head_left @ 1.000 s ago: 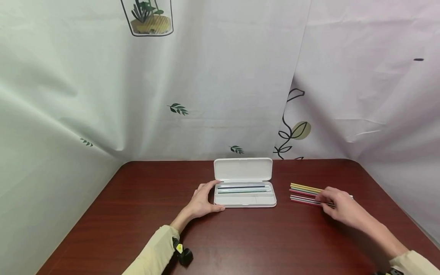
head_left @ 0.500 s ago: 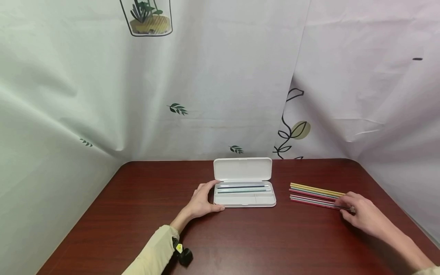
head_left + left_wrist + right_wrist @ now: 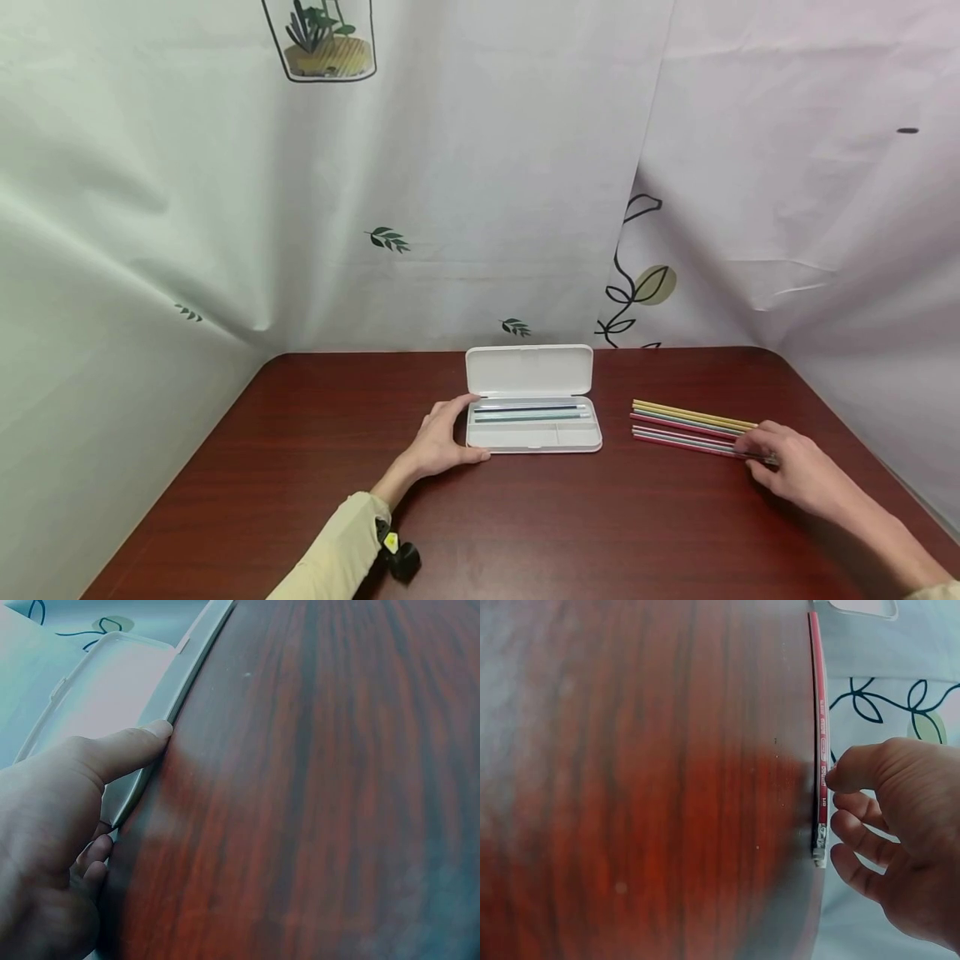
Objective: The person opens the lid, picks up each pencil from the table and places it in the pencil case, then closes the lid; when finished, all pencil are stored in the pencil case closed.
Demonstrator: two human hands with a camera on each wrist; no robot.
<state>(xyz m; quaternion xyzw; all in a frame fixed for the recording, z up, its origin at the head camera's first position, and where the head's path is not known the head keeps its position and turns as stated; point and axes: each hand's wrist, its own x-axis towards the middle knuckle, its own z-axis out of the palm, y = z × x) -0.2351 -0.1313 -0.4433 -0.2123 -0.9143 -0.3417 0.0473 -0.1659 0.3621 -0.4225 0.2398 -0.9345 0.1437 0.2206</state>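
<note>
My left hand (image 3: 435,442) on the case (image 3: 517,438), my right hand (image 3: 798,468) at the pencils (image 3: 693,414)

Head view: my left hand grips the case by its end, thumb at the near edge, fingers at the far one. The lid (image 3: 529,371) stands raised; bluish sticks (image 3: 525,409) lie inside. The pencils lie on the desk (image 3: 540,525), reaching from my right fingers towards the case.

Left wrist: my thumb rests on the case's edge.

Right wrist: my thumb is right by the red pencil (image 3: 819,682), fingers bent; whether they pinch anything I cannot tell.
</note>
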